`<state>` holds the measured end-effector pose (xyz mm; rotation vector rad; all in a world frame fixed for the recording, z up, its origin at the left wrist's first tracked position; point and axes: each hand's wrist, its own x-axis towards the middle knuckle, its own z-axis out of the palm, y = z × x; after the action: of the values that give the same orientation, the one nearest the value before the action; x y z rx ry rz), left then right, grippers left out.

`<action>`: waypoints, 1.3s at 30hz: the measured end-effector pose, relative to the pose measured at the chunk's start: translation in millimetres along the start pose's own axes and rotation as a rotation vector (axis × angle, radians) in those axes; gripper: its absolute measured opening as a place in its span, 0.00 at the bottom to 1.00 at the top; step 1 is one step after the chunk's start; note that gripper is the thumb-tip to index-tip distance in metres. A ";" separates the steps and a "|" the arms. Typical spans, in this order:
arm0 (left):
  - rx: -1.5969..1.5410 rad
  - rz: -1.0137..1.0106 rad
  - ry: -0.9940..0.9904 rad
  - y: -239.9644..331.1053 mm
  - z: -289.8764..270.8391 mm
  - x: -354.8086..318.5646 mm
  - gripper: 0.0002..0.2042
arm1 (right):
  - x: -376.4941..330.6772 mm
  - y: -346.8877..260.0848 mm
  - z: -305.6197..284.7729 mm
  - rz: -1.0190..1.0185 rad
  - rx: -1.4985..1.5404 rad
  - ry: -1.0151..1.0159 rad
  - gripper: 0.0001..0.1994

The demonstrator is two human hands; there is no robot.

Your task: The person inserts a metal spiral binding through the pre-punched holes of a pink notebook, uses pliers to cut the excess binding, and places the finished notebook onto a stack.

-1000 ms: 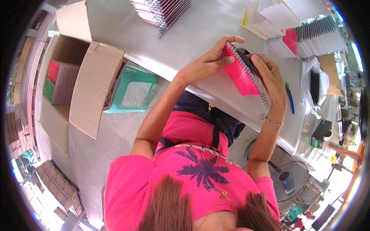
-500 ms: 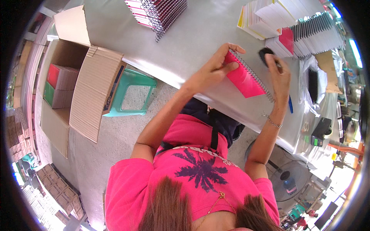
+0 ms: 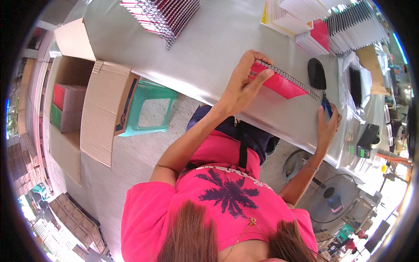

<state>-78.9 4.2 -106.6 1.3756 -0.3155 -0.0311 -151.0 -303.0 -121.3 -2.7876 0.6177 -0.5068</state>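
Note:
My left hand (image 3: 246, 83) is closed on the upper end of a small spiral-bound notebook (image 3: 286, 87) with a pink-red cover, thumb over the front. The notebook is tilted above the table, and its wire coil (image 3: 294, 81) runs along the far edge and sticks out past the right end. My right hand (image 3: 328, 126) grips the blue handles of a small pair of pliers (image 3: 326, 106), whose dark tip points away from me near the loose coil end. Just beyond the pliers lies a black oval pad (image 3: 317, 74) on the table.
Stacked spiral notebooks (image 3: 163, 17) stand at the far left of the grey table (image 3: 209, 48). More notebooks (image 3: 355, 30) and paper stacks fill the far right. An open carton (image 3: 107, 113) with books stands at left, beside a green stool (image 3: 148, 107). A fan (image 3: 334, 198) is at lower right.
My right hand has put the black oval pad down on the table and taken hold of the blue-handled pliers. The notebook has shifted slightly, still in my left hand.

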 end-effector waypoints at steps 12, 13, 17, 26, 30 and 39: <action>0.219 0.051 0.068 -2.3 -1.5 1.1 0.11 | -56.9 -147.3 -33.2 -0.321 0.617 0.113 0.26; 0.229 0.015 0.067 -1.3 -1.0 -0.3 0.11 | -61.5 -155.5 -31.4 -0.323 0.649 0.077 0.26; 0.181 0.113 0.026 -10.5 -2.9 -0.6 0.09 | -70.5 -170.0 -20.2 -0.350 0.638 0.019 0.27; 0.062 -0.093 0.093 -3.7 1.1 -7.1 0.10 | -78.6 -172.0 -7.3 -0.337 0.580 0.014 0.26; 0.095 -0.093 0.118 -2.2 1.9 -8.4 0.10 | -79.6 -173.0 -1.7 -0.341 0.612 0.029 0.24; 0.458 0.082 0.132 -8.7 4.3 -14.6 0.11 | -62.1 -161.1 -14.0 0.368 1.773 -1.157 0.17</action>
<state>-92.5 1.4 -117.3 1.8073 -0.2774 0.2112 -150.9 -135.5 -77.0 -0.8712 0.1280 0.4878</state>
